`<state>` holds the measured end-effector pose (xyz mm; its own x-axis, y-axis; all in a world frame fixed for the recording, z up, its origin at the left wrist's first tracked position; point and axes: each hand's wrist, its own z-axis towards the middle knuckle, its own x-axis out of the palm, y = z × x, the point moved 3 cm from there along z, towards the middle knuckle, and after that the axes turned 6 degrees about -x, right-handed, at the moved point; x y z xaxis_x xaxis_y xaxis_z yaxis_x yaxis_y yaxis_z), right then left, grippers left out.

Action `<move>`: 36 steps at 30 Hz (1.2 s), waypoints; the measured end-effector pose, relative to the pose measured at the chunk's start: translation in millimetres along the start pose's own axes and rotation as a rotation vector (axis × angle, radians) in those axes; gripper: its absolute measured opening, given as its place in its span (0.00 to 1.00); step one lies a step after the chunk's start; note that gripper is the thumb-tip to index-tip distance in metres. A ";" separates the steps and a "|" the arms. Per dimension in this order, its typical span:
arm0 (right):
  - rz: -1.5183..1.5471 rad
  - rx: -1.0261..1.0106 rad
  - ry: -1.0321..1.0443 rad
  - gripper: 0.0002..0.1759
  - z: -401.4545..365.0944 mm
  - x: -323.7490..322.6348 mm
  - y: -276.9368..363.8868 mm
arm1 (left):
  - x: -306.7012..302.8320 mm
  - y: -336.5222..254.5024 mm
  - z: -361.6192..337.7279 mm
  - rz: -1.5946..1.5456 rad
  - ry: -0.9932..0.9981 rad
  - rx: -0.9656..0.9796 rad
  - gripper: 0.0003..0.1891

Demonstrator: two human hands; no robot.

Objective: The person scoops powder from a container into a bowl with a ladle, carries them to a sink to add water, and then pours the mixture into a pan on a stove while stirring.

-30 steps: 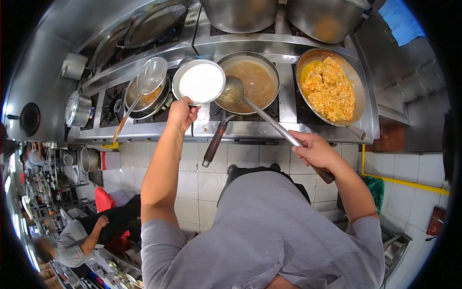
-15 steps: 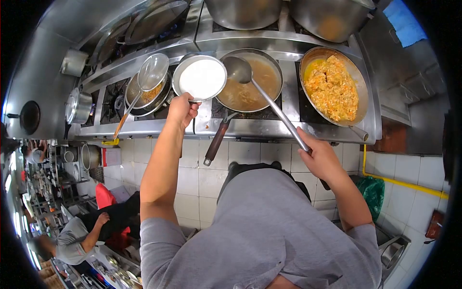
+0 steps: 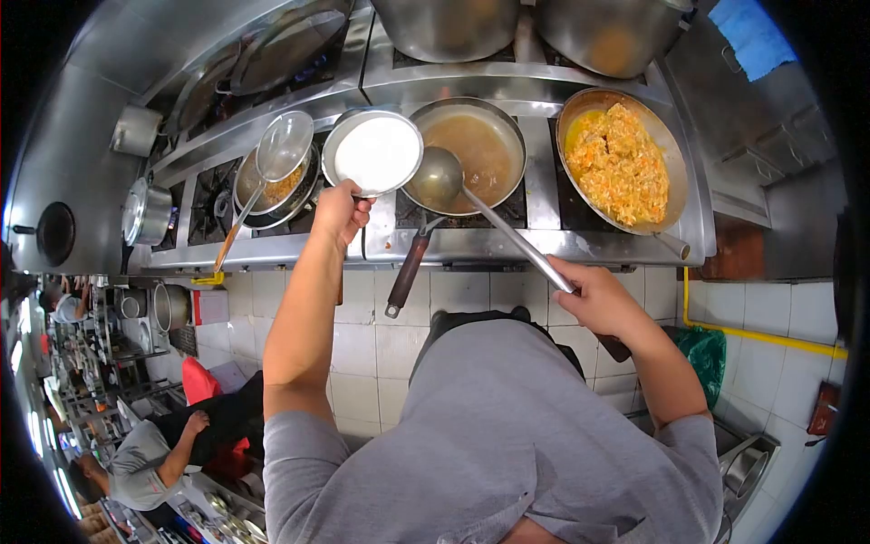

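My left hand (image 3: 342, 213) grips the near edge of a metal pan (image 3: 328, 150) filled with white liquid (image 3: 376, 152), held left of the sauce pan; whether it has a handle is hidden. In my right hand (image 3: 594, 295) is the handle of a long metal ladle (image 3: 517, 240). Its bowl (image 3: 435, 175) is over the left part of a frying pan (image 3: 518, 127) of brown, soupy sauce (image 3: 476, 150). That pan sits on the burner, its dark handle (image 3: 408, 276) pointing toward me.
A pan of orange rice-like food (image 3: 621, 172) stands at the right. On the left, a strainer (image 3: 285, 145) lies across pans. Large pots (image 3: 444, 27) line the back. Behind at lower left, another person (image 3: 145, 458) stands by shelves. A yellow pipe (image 3: 770, 340) runs at right.
The ladle bowl has come down and left toward the pan's near rim and now shows a lighter inside. My right hand has shifted slightly left; the left hand stays nearly in place.
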<state>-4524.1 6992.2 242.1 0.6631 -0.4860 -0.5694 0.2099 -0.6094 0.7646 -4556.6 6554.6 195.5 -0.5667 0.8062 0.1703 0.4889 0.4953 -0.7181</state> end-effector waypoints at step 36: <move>-0.666 0.051 -0.402 0.34 40.1 17.3 -51.6 | 35.3 -9.8 10.4 0.069 0.007 0.046 0.09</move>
<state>-4552.3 6990.1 180.7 0.0954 -0.1911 -0.9769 0.4331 -0.8757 0.2136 -4588.3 6574.8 201.6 -0.5283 0.8400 0.1238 0.4951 0.4232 -0.7588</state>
